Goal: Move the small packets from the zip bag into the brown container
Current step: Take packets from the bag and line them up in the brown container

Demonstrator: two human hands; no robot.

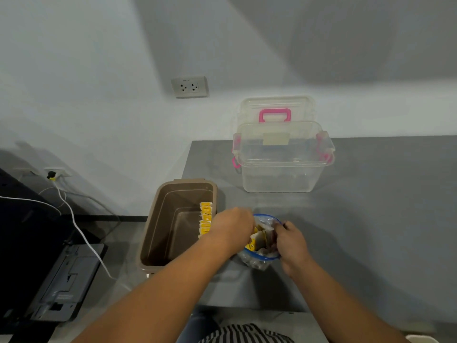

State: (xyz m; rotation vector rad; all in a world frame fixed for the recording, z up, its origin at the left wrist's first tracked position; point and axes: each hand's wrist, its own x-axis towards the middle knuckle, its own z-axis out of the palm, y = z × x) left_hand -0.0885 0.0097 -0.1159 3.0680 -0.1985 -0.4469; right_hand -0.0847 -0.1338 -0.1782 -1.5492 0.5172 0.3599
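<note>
Head view, looking down on a grey surface (371,219) set against a pale wall.

**Brown container** (168,219): open-topped and rectangular, at the left edge of the surface, just left of the hands. A row of yellow packets (205,217) stands on edge along its right inner wall. The rest of its floor is bare.

**Zip bag** (258,262): clear plastic with a blue rim, upright on the surface just right of the brown container, mouth open upward. More small packets (258,240), yellow and white, lie loosely heaped inside it.

**Left hand** (231,227): reaches across the left side of the bag's mouth, fingers bent down into the opening. The fingertips are hidden among the contents, so it cannot be told whether they grip a packet.

**Right hand** (291,243): on the right side of the bag, fingers curled and pinching its rim.

**Clear box** (279,174): a see-through box with pink latches, farther back on the surface and well apart from the bag. Nothing can be made out inside it. Its lid (249,107), with a pink handle, stands upright behind it against the wall.

**Wall socket** (190,87): on the wall, above and behind the brown container.
</note>
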